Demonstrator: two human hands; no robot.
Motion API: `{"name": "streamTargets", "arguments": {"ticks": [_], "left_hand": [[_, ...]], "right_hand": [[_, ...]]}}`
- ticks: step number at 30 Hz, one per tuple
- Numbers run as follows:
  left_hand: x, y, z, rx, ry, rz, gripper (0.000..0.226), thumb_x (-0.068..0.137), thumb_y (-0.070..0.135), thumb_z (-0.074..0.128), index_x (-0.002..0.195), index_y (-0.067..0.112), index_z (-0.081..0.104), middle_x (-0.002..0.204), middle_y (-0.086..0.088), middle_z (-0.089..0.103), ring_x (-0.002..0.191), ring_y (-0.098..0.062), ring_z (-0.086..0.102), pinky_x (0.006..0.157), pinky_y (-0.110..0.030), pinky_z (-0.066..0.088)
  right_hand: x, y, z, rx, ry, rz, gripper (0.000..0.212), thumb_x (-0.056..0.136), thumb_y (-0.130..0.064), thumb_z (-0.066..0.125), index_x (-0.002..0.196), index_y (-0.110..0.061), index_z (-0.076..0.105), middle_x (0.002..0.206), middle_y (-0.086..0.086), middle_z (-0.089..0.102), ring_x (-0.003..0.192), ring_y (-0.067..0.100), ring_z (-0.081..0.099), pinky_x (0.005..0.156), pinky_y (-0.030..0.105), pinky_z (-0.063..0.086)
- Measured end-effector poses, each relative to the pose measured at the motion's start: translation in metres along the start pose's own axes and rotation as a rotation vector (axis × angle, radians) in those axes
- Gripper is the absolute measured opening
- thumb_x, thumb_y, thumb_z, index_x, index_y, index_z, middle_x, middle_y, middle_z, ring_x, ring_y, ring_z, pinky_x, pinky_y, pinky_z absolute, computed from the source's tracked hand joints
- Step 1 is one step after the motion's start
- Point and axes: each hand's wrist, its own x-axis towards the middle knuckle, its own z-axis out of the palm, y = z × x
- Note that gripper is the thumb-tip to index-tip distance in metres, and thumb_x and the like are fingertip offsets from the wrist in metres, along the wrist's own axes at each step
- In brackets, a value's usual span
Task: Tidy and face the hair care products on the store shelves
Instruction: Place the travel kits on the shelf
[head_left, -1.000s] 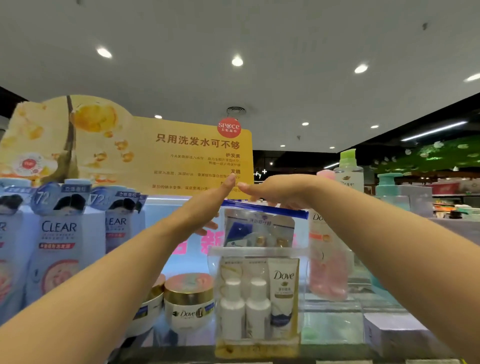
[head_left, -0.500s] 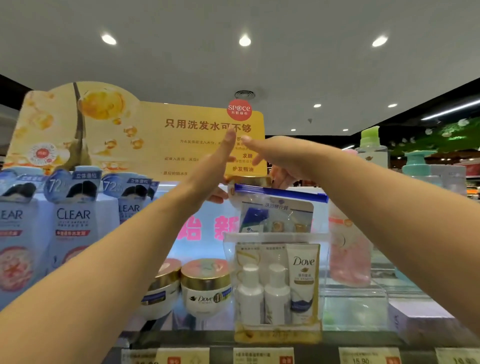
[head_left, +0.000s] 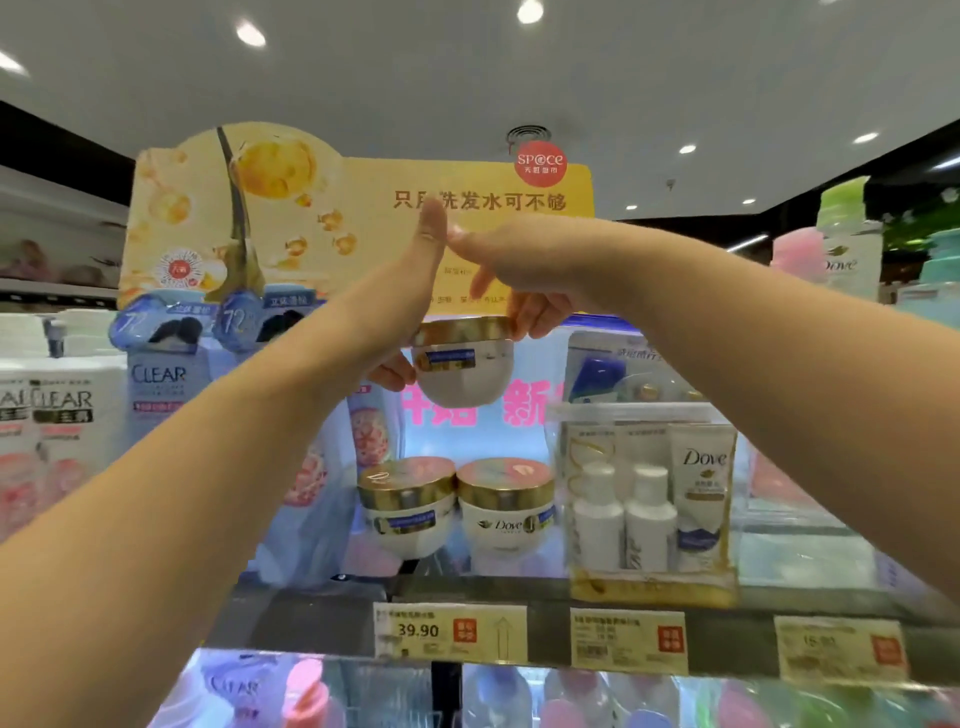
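A white Dove jar with a gold lid (head_left: 464, 364) hangs in the air above the top shelf, held between both hands. My left hand (head_left: 410, 291) grips its left side, thumb pointing up. My right hand (head_left: 524, 270) curls over the lid from the right. Below it two more Dove jars (head_left: 405, 506) (head_left: 506, 512) stand side by side on the shelf. To their right stands a clear Dove travel kit (head_left: 649, 493) with small white bottles and a tube. White and blue CLEAR shampoo packs (head_left: 161, 395) fill the shelf's left part.
A yellow cardboard sign (head_left: 337, 218) rises behind the shelf. Yellow price tags (head_left: 449, 631) line the dark shelf edge (head_left: 311, 618). Pink and green-capped Dove bottles (head_left: 847, 244) stand at the far right. More bottles show on the shelf below.
Both hands have pulled a Dove jar out from behind the travel kit and lifted it left, above the two jars. The camera has tilted down, showing the price tags.
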Motion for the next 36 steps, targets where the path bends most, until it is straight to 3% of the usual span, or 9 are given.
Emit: {"name": "streamTargets", "arguments": {"ticks": [6,10,14,20,23,25,27,31,36], "left_hand": [[-0.002,-0.024,0.004,-0.019,-0.066,-0.096,0.089,0.080,0.083,0.005,0.145,0.034,0.041,0.117,-0.016,0.063,0.102,-0.037,0.064,0.096,-0.052,0.051],[-0.012,-0.036,0.010,-0.017,-0.124,-0.124,0.068,0.081,0.083,0.006,0.093,0.036,0.053,0.084,-0.009,0.053,0.085,-0.030,0.061,0.084,-0.042,0.052],[-0.015,-0.038,0.013,-0.058,-0.139,-0.125,0.087,0.082,0.082,0.006,0.143,0.034,0.043,0.078,0.001,0.047,0.100,-0.036,0.065,0.091,-0.050,0.055],[-0.022,-0.043,0.009,-0.111,-0.149,-0.140,0.091,0.078,0.087,0.011,0.149,0.036,0.036,0.100,0.004,0.056,0.093,-0.026,0.059,0.093,-0.046,0.052],[-0.027,-0.047,0.006,-0.072,-0.130,-0.048,0.089,0.080,0.085,0.009,0.149,0.035,0.035,0.114,0.005,0.056,0.099,-0.025,0.059,0.097,-0.045,0.047],[-0.030,-0.050,0.006,-0.002,-0.105,0.087,0.085,0.082,0.080,0.007,0.138,0.028,0.044,0.103,0.001,0.054,0.093,-0.018,0.056,0.090,-0.037,0.040],[-0.037,-0.051,0.007,0.066,-0.032,0.219,0.076,0.083,0.077,0.008,0.132,0.031,0.045,0.094,0.009,0.052,0.085,-0.012,0.050,0.081,-0.034,0.033],[-0.047,-0.047,0.018,0.065,0.021,0.407,0.070,0.084,0.075,0.018,0.134,0.035,0.047,0.117,0.016,0.052,0.108,-0.008,0.047,0.087,-0.031,0.035],[-0.049,-0.043,0.035,0.056,0.025,0.398,0.056,0.089,0.068,0.034,0.131,0.034,0.051,0.134,0.012,0.053,0.099,-0.001,0.053,0.086,-0.028,0.034]], "right_hand": [[-0.011,-0.004,0.034,-0.022,-0.218,0.082,0.064,0.104,-0.056,0.025,0.141,-0.008,0.046,0.080,0.009,0.052,0.097,0.041,0.070,0.090,0.048,0.057],[-0.012,0.007,0.048,-0.003,-0.207,0.128,0.070,0.102,-0.059,0.026,0.129,0.000,0.053,0.091,0.023,0.062,0.099,0.045,0.068,0.092,0.051,0.056],[-0.012,0.013,0.048,-0.002,-0.179,0.151,0.069,0.100,-0.062,0.028,0.124,-0.004,0.057,0.103,0.034,0.067,0.101,0.046,0.068,0.100,0.057,0.050],[-0.014,0.016,0.043,-0.018,-0.108,0.142,0.068,0.099,-0.064,0.033,0.120,-0.006,0.060,0.107,0.022,0.066,0.087,0.029,0.064,0.088,0.040,0.054],[-0.024,0.015,0.008,-0.073,0.180,-0.041,0.050,0.100,-0.052,0.046,0.110,-0.009,0.069,0.105,0.007,0.072,0.093,0.021,0.070,0.084,0.033,0.058],[-0.036,0.022,-0.026,-0.302,0.345,-0.206,0.035,0.097,-0.041,0.058,0.111,-0.011,0.071,0.106,-0.001,0.072,0.095,0.016,0.066,0.082,0.026,0.054],[-0.044,0.036,-0.049,-0.589,0.289,-0.190,0.036,0.091,-0.038,0.068,0.119,-0.016,0.069,0.117,0.000,0.070,0.100,0.018,0.061,0.083,0.029,0.048],[-0.032,0.066,-0.048,-0.861,0.007,0.019,0.049,0.087,-0.048,0.070,0.120,-0.011,0.069,0.111,0.005,0.072,0.097,0.025,0.064,0.073,0.035,0.050],[-0.019,0.089,-0.045,-0.771,0.014,-0.019,0.030,0.085,-0.042,0.074,0.098,-0.014,0.076,0.086,0.003,0.070,0.082,0.023,0.063,0.072,0.035,0.051]]}}
